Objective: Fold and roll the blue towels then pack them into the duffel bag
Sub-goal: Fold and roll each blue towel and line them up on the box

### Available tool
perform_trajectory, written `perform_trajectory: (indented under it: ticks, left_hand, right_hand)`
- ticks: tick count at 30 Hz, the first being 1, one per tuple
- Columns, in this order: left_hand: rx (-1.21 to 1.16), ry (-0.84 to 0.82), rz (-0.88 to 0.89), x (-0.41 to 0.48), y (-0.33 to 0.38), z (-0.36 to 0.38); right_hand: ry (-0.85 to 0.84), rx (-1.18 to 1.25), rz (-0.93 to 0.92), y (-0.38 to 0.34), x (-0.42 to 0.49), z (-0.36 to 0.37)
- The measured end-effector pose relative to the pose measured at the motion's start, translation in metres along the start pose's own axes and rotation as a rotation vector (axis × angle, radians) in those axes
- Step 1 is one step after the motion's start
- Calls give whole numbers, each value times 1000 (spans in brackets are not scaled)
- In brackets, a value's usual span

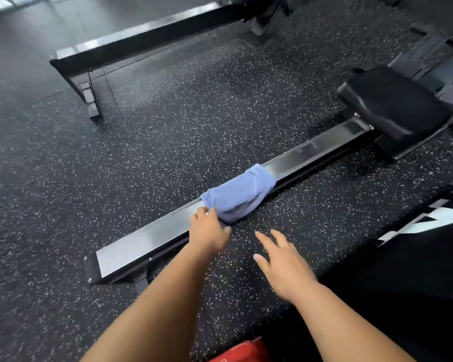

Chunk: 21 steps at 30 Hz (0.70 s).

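Blue towel is slung over the metal rail of what looks like a rowing machine, roughly halfway along it, hanging off both long edges and bunched up rather than flat. The left hand is at the towel's near end, fingers curled onto the cloth right at the rail's top edge, so I'd call that a pinch on the corner. The right hand hovers over the speckled floor just off the rail's near edge, spread wide and holding nothing. The step here is picking the towel up, IMO, so bring the right hand to the far end and take a second corner. Lifting by two corners lets it drop open so you can see the edges and line them up for the fold. Grabbing it by one end just drags a wad off the rail. Now the murky bits: the whole shot is a bit smeared, so I can't tell whether the towel is one layer or already doubled, and its underside is hidden. The duffel bag is my guess for the black fabric with white print at the right, cut off by the frame, opening not visible. A red thing at the bottom is cropped too. No other towels in view.
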<state>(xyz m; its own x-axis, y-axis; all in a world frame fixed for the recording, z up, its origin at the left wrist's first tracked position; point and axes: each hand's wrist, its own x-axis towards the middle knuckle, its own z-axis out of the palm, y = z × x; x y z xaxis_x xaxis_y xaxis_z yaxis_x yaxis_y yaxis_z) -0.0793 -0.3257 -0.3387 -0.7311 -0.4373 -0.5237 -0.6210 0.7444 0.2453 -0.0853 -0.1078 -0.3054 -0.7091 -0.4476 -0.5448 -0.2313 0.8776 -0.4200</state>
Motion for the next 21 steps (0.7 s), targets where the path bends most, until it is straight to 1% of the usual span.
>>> perform_trajectory:
  ticks: [3,5,7,9,11,13,16,18,21]
  left_hand:
    - [-71,-16,-4,1,1,-12]
    - [-167,20,11,-2,0,-21]
    - [-317,73,35,-7,-2,-29]
    - [-509,78,42,-14,-4,-38]
    - [-665,51,40,-24,-4,-52]
    - [-756,45,68,-35,-2,-68]
    - [-826,22,135,-52,4,-93]
    - [-877,-46,182,-59,15,-105]
    - [-943,-121,275,-92,34,-135]
  right_hand:
    - [15,22,0,-1,2,-1]
    - [22,40,-5,-3,2,-2]
    - [35,66,-7,-8,1,-6]
    - [57,74,-17,-14,-1,-15]
    - [75,90,-32,-22,-6,-27]
    - [95,99,-65,-30,-11,-41]
    - [153,86,-90,-44,-21,-65]
    - [186,86,-90,-53,-21,-80]
    - [288,100,-104,-72,-40,-107]
